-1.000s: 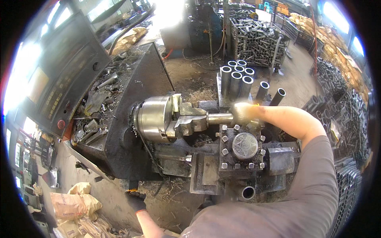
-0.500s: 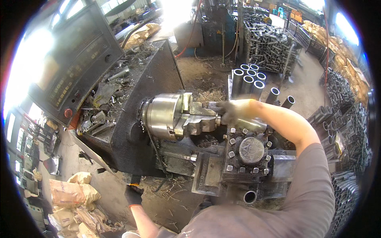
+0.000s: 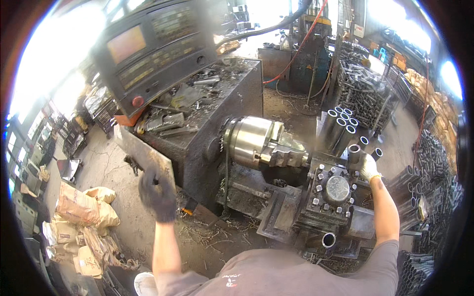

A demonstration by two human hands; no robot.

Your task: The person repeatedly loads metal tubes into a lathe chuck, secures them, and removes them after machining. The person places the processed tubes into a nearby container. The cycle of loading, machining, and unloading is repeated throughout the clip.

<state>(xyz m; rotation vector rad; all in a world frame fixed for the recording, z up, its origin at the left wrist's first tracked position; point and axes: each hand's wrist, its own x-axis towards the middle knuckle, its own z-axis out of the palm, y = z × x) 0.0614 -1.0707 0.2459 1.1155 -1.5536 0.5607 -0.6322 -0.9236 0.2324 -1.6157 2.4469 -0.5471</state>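
Note:
My right hand, in a pale glove, is shut on a short metal tube beside the tool post. Left of the post, the lathe chuck has its jaws pointing right; no tube shows between them. In a dark glove, my left hand is raised in front of a flat metal plate below the control panel. Its fingers are slightly blurred, with a gap between thumb and fingers, and nothing shows in them. Whether it touches the plate I cannot tell.
Upright tubes stand in a cluster behind the tool post. Another tube lies end-on at its near side. Metal chips and loose tools cover the machine top. Paper sacks lie on the left floor; a wire bin of parts stands at the back.
My right hand has moved right, away from the chuck jaws, and now holds a tube near the tool post. My left hand has risen from low beside the machine to the plate. The view has shifted.

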